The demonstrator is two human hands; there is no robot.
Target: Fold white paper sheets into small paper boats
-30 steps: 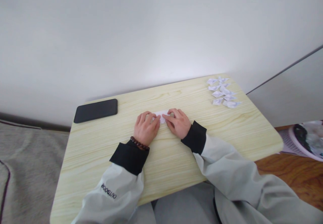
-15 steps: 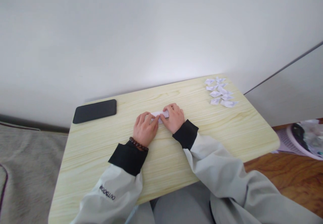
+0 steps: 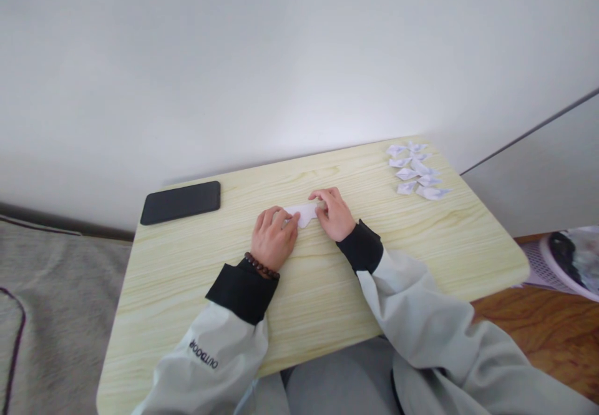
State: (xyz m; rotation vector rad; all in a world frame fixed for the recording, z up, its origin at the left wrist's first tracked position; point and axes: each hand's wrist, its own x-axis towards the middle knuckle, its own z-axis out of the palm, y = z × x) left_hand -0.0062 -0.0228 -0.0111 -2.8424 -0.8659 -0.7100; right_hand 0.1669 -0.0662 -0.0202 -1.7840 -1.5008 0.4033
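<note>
A small folded piece of white paper (image 3: 304,213) lies on the pale wood-grain table (image 3: 322,302), between my two hands. My left hand (image 3: 274,235) rests over the paper's left end, its thumb and fingers pressing that end down. At the other end, my right hand (image 3: 334,214) has its thumb and curled forefinger around the paper's right tip. The middle of the paper shows a straight far edge and a point toward me. Parts of both ends are hidden under my fingers.
Several folded white paper pieces (image 3: 418,171) stand in rows at the table's far right corner. A black phone (image 3: 180,203) lies at the far left. Behind the table rises a white wall (image 3: 281,65). A lilac basket (image 3: 545,265) with contents stands on the floor to the right.
My right hand has slid to the right along the paper, baring more of its middle. The left hand keeps its hold on the left end. The whole view has shifted slightly.
</note>
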